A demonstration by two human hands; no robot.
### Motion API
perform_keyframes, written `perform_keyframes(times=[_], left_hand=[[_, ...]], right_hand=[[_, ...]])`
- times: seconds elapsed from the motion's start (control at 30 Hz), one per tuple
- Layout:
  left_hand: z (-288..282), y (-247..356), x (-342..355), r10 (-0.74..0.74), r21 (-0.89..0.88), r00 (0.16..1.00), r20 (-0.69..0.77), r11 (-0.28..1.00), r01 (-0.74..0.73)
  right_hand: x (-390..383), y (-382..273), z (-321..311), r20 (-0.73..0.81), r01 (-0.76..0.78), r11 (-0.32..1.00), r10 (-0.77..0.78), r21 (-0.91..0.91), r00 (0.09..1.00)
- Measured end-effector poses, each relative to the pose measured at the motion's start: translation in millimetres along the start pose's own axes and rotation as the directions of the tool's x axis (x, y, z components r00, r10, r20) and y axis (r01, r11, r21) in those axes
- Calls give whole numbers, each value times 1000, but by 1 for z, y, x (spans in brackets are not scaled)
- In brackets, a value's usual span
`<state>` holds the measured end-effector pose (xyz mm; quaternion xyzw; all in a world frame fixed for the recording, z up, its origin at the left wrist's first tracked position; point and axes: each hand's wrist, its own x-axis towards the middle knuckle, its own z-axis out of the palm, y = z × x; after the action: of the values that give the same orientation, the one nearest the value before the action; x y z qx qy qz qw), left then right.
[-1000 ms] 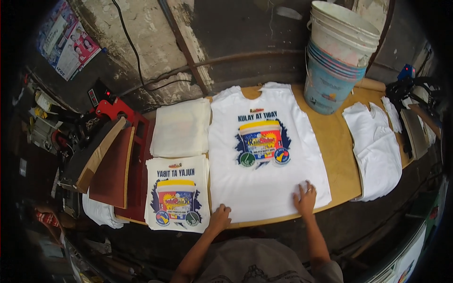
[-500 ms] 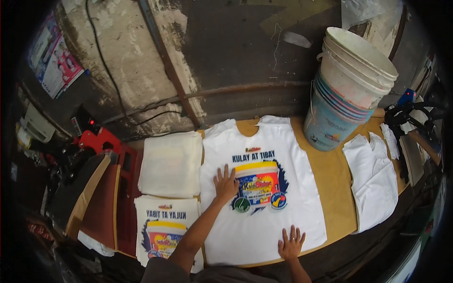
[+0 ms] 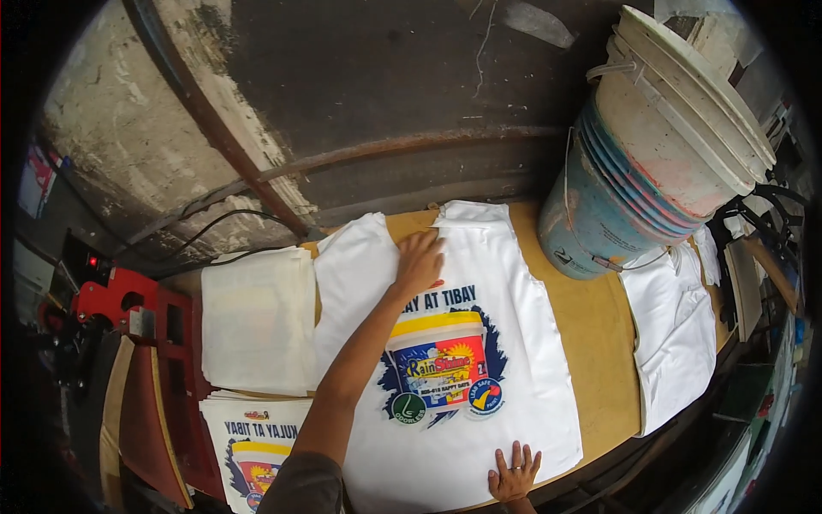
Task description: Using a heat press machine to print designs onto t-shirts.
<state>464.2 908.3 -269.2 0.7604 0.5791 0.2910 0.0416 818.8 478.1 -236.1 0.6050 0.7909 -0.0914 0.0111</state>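
Observation:
A white sleeveless shirt [image 3: 531, 368] lies flat on the table, its front printed with a colourful paint bucket picture and dark lettering. My left hand [image 3: 419, 259] is at its neckline, fingers bent and closed on the cloth edge there; the forearm crosses the shirt's left side. The fabric is slightly folded at the right shoulder. Down by the hem, my right hand [image 3: 515, 474] rests on the cloth, fingers spread, a ring on one of them.
Left of the shirt are a stack of off-white sheets [image 3: 257, 325] and mirror-printed sheets [image 3: 257, 437]. A red heat press [image 3: 128, 300] stands farther left. Stacked buckets [image 3: 625, 154] rise at the back right of the brown tabletop [image 3: 591, 368], near folded white cloth [image 3: 672, 343].
My left hand has moved from the printed picture up to the neckline, its spread fingers now bent. The right hand stays near the hem. The view has shifted closer.

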Motion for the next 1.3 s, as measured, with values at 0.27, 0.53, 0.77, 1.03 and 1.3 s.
perform_keyframes(times=[0.27, 0.53, 0.77, 1.03, 1.3], left_hand=[[-4, 9, 87, -314, 129, 929, 196, 947, 293], [-6, 161, -90, 77, 113, 974, 211, 988, -102], [-13, 157, -114, 57, 185, 970, 237, 977, -103], [-98, 190, -305, -123, 236, 932, 341, 971, 42], [-218, 262, -500, -271, 218, 882, 386, 956, 198]], right_hand=[[4, -1, -7, 1, 3, 998, -3, 68, 1000], [-1, 4, -7, -50, 36, 999, -34, 39, 998], [-3, -1, -3, -91, 56, 996, -49, 74, 995], [-8, 6, -3, -181, 78, 991, -57, 108, 982], [-12, -3, -8, -166, 101, 994, -92, 50, 982]])
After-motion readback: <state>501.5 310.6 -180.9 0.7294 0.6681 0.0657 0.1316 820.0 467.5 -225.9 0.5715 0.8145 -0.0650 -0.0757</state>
